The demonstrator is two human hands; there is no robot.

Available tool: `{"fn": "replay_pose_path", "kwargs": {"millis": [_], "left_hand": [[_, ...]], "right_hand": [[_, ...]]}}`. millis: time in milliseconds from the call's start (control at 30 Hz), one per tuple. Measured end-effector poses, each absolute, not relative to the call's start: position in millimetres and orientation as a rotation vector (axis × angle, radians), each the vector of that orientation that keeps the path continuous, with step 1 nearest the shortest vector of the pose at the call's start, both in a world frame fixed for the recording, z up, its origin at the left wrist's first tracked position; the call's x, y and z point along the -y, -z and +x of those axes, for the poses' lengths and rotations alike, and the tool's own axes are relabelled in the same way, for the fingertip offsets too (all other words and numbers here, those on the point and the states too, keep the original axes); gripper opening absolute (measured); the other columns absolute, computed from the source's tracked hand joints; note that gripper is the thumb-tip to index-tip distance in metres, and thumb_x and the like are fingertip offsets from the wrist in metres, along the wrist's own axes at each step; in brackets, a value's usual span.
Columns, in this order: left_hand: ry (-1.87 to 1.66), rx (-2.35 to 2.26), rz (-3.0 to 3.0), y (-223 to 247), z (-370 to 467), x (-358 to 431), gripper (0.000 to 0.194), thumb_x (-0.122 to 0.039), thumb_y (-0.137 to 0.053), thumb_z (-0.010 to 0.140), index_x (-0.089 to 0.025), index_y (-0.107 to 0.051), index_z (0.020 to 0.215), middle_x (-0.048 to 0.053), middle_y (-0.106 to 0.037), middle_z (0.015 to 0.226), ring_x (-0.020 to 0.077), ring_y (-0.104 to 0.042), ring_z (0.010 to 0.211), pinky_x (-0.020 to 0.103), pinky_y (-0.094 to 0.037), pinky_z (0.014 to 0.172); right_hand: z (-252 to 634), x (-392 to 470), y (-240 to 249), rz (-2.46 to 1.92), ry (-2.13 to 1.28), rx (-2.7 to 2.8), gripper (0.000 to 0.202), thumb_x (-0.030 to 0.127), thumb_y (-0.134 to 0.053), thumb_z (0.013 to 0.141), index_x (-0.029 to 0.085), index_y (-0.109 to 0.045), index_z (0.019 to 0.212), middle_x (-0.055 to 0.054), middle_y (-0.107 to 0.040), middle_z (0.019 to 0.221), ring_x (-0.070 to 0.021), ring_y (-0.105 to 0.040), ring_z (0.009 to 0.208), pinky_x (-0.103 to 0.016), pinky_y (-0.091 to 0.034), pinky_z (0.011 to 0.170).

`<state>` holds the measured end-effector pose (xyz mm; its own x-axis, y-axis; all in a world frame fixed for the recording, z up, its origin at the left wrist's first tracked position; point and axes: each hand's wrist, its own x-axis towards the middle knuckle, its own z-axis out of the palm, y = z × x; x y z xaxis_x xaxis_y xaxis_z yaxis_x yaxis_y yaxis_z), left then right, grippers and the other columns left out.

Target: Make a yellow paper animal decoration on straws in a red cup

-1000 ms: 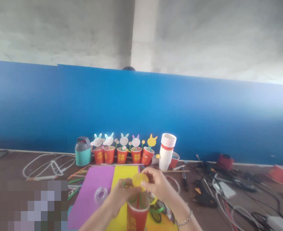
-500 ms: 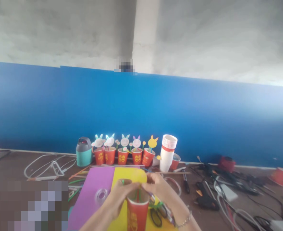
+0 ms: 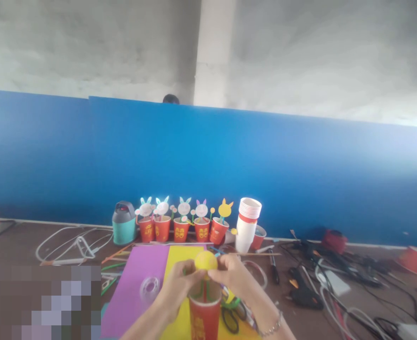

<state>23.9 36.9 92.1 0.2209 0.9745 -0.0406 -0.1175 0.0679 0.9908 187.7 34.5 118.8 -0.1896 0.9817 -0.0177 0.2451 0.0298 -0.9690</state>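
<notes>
A yellow disc (image 3: 206, 260) stands above the mouth of a red paper cup (image 3: 204, 317), with green and red stems running down from it into the cup. My left hand (image 3: 182, 283) pinches the disc's lower left edge with closed fingers. On the other side my right hand (image 3: 231, 276) pinches its lower right edge, thumb near my left thumb. Beneath them lie yellow (image 3: 178, 307) and purple (image 3: 137, 283) sheets, with a roll of clear tape (image 3: 149, 286) on the purple one. Black-handled scissors (image 3: 230, 320) rest beside the cup.
Red cups with rabbit-faced figures (image 3: 183, 208) line the back, beside a teal container (image 3: 123, 226) and stacked white cups (image 3: 246, 224). A black glue gun (image 3: 302, 288), a marker (image 3: 274, 269) and tangled cables (image 3: 336, 302) lie right. A blue partition (image 3: 208, 156) stands behind.
The yellow disc now stands out clearly between my fingers, where before it blended with the yellow sheet. The cup has shifted slightly right and down, and both hands still pinch near its mouth.
</notes>
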Motion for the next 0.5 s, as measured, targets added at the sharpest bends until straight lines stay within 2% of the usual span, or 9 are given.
{"fn": "replay_pose_path", "kwargs": {"millis": [233,400,500], "left_hand": [[-1.156,-0.987,1.131,-88.2,31.2,-32.1,0.046,-0.055,-0.081,0.053,-0.016,-0.059,0.061,-0.001,-0.055,0.058,0.0155,-0.051,0.06,0.026,-0.035,0.058],[-1.216,-1.022,1.082,-85.4,33.3,-31.4,0.05,-0.059,-0.079,0.056,-0.018,-0.05,0.053,-0.005,-0.043,0.05,0.0109,-0.04,0.051,0.025,-0.028,0.053],[-1.212,-0.994,1.064,-74.2,35.1,-37.7,0.052,-0.062,-0.079,0.054,-0.019,-0.049,0.052,-0.006,-0.042,0.048,0.0108,-0.039,0.051,0.025,-0.028,0.053]], "right_hand": [[185.9,-35.9,-118.2,-1.33,-1.208,1.548,0.009,0.018,-0.063,0.063,0.012,-0.069,0.064,0.0,-0.066,0.057,-0.0118,-0.053,0.053,-0.022,-0.037,0.05],[191.4,-39.5,-115.1,-1.33,-1.255,1.489,0.02,0.029,-0.069,0.066,0.013,-0.071,0.078,-0.002,-0.069,0.067,-0.0153,-0.061,0.062,-0.025,-0.045,0.058],[192.9,-39.1,-116.2,-1.291,-1.3,1.522,0.025,0.028,-0.072,0.063,0.012,-0.07,0.083,-0.004,-0.072,0.075,-0.0187,-0.065,0.07,-0.028,-0.049,0.064]]}}
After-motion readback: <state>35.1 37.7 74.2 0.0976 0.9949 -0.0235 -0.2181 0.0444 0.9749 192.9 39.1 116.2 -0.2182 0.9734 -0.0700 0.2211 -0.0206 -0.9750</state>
